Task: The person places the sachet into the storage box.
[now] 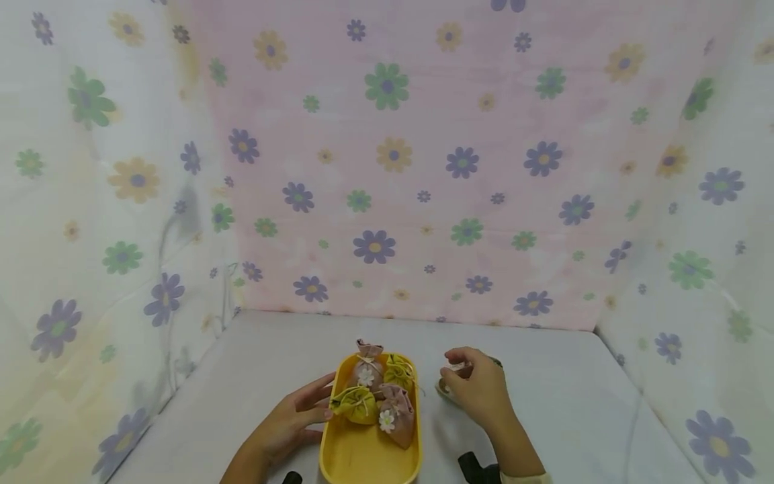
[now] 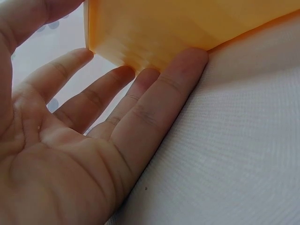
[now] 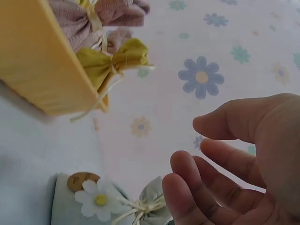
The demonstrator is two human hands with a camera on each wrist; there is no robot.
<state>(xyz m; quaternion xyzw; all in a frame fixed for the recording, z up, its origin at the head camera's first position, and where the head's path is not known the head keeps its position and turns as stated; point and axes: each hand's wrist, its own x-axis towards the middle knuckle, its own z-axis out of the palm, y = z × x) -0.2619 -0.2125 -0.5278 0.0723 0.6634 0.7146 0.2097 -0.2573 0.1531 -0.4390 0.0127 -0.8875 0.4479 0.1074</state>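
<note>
A yellow tray (image 1: 363, 457) holds two pink drawstring pouches (image 1: 404, 422) with white flowers and two mustard-yellow ones (image 1: 357, 405). My left hand (image 1: 293, 417) is at the tray's left side; in the left wrist view its extended fingertips touch the tray's wall. Right of the tray, my right hand (image 1: 484, 390) is over a grey drawstring pouch (image 3: 65, 206), which has a white flower and a brown tag. In the right wrist view, thumb and fingers are apart with nothing between them, just above the pouch's tied neck. My hand partly hides this pouch in the head view.
A white tabletop (image 1: 580, 403) lies under everything. Flower-print cloth (image 1: 417, 222) closes off the back and both sides. Two black objects, one near each forearm, show at the lower edge of the head view, the right one (image 1: 478, 468) larger.
</note>
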